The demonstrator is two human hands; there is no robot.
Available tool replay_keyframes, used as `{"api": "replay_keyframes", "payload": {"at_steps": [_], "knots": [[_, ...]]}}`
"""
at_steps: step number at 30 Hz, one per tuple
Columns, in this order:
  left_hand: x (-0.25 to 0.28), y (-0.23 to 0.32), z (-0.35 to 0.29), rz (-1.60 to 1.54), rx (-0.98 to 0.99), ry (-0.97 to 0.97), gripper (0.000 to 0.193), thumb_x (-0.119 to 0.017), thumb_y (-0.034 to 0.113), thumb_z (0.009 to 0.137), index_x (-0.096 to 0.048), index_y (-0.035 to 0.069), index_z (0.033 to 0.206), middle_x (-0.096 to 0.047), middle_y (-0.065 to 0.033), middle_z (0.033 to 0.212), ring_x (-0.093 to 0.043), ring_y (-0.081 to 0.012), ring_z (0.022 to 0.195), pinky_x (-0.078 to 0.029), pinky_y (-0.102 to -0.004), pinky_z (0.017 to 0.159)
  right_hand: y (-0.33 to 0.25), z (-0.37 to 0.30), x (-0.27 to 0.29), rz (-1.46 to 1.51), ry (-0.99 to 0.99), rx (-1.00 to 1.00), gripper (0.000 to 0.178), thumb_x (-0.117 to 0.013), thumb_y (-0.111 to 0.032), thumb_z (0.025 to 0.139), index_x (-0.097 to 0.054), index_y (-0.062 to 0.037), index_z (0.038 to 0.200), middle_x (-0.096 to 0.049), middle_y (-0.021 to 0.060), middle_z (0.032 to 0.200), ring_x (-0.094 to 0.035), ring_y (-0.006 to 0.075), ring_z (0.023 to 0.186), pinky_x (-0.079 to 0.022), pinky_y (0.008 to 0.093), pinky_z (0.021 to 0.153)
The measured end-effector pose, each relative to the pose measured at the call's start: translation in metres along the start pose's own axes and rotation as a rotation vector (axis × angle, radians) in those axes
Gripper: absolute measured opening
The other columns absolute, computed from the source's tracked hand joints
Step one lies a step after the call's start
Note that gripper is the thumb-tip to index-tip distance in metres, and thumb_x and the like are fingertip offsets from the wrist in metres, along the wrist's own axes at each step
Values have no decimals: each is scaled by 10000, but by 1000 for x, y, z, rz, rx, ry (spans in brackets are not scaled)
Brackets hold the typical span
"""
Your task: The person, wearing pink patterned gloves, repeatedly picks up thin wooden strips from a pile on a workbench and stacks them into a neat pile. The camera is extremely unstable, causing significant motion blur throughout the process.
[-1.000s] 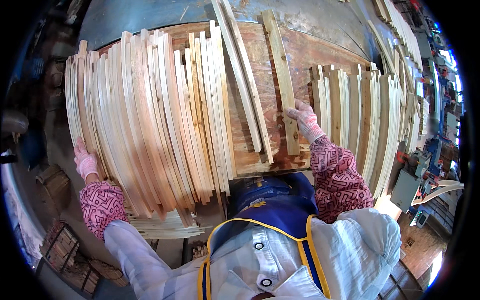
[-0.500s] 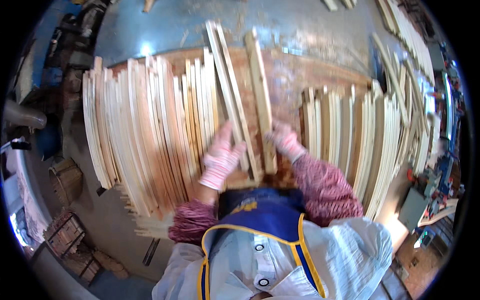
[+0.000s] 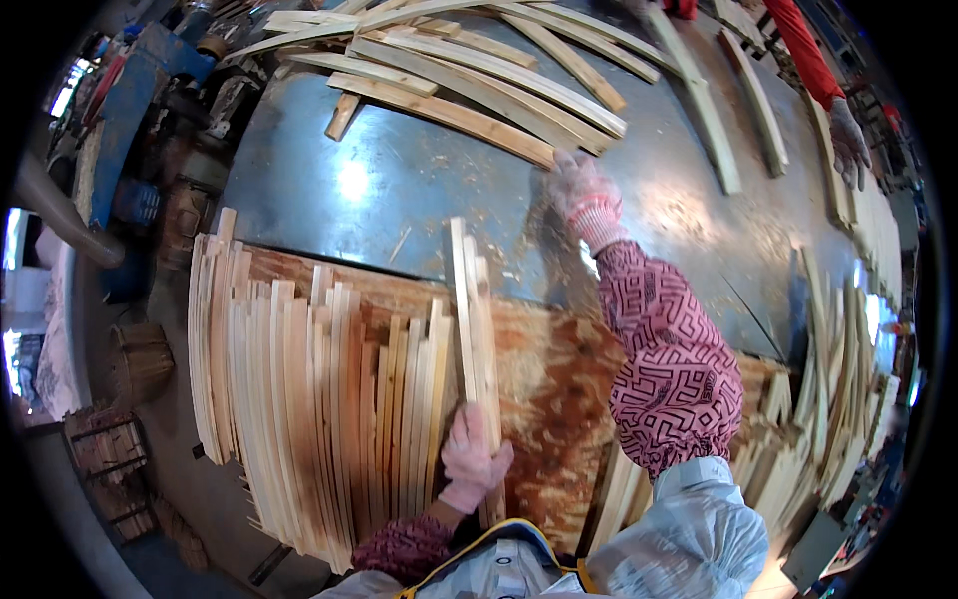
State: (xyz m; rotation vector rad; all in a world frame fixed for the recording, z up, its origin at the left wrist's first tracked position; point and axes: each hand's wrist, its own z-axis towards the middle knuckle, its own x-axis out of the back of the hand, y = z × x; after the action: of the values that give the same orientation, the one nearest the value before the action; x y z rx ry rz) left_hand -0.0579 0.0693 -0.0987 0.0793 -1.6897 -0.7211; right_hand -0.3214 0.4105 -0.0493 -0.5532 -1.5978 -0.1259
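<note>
My left hand, in a pinkish-white glove, is closed around the lower part of a few wooden strips standing at the right end of a row of strips. My right hand, gloved alike, stretches far forward over the metal table. Its fingers are at the right end of a long wooden strip, the nearest of a loose pile, and seem closed on that end; the fingertips are partly hidden.
A grey metal table bears the loose pile, then a stained wooden board nearer me. More strips stand at the right. A co-worker's gloved hand with a red sleeve is at the far right, near two separate planks.
My right hand has let go of a strip and reached far forward to the pile. My left hand now holds the strips together by the left row. The view has shifted forward.
</note>
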Motion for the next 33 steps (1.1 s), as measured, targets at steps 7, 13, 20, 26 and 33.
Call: {"api": "replay_keyframes", "payload": {"at_steps": [7, 13, 20, 26, 33], "knots": [[11, -3, 1, -67, -22, -24, 886, -730, 406, 743, -370, -14, 1435, -451, -271, 1358, -579, -412, 1061, -536, -464, 818, -35, 58, -26, -70, -4, -7, 636, -677, -464, 864, -481, -166, 1391, -581, 137, 1310, -577, 328, 1202, -469, 414, 998], [37, 13, 14, 57, -103, 79, 782, -724, 388, 767, -436, -17, 1370, -452, -260, 1329, -525, -433, 1091, -476, -495, 908, -22, -17, 17, 656, -515, -233, 463, -654, -402, 926, -645, -85, 1262, -705, 141, 1071, -689, 227, 968, -584, 353, 745], [90, 79, 138, -1297, 254, -119, 821, -678, 295, 904, -222, -10, 1516, -531, -185, 1257, -574, -311, 1077, -481, -478, 990, 18, -165, 53, 1321, -637, -393, 489, -614, -326, 973, -537, 80, 1235, -686, 185, 990, -691, 233, 766, -595, 333, 577], [62, 77, 197, -1834, 602, -273, 594, -597, 10, 913, -385, 25, 1468, -585, -96, 1151, -602, -190, 1005, -556, -337, 913, 18, -141, 49, 614, -747, -18, 553, -630, -431, 936, -586, -21, 1304, -647, 174, 1250, -637, 285, 1114, -498, 373, 1009], [37, 67, 186, -1984, 564, -325, 492, -574, -41, 901, -487, 21, 1382, -602, -79, 1154, -601, -204, 1036, -556, -364, 906, 57, 37, 6, -283, 266, 41, 792, -610, -639, 853, -346, -243, 1486, -532, 176, 1382, -573, 331, 1226, -555, 455, 874]]}}
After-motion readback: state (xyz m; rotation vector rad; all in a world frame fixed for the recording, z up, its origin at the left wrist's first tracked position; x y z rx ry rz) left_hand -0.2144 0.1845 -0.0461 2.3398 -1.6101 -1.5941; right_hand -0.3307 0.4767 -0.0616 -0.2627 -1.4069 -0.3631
